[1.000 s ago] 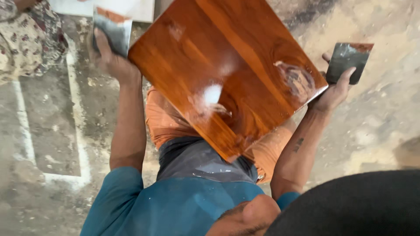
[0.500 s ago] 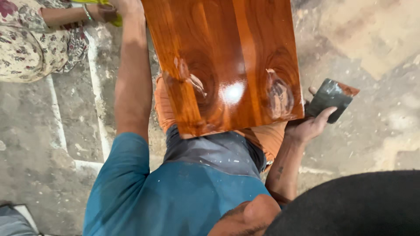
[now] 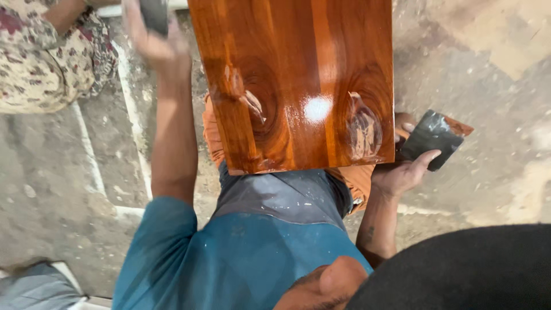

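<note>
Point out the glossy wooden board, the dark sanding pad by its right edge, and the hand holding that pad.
wooden board (image 3: 298, 80), head view, middle of its glossy face.
dark sanding pad (image 3: 429, 138), head view, centre of its dark surface.
right hand (image 3: 399, 175), head view, on the palm below the pad.

A rough grey concrete floor (image 3: 46, 189) is seen across the frame, dusty and speckled with pale flecks. It is crossed at the left by white painted lines (image 3: 135, 149). A paler, sandy patch (image 3: 505, 34) is seen at the upper right. The scene is lit evenly, and no walls or windows are shown.
</note>
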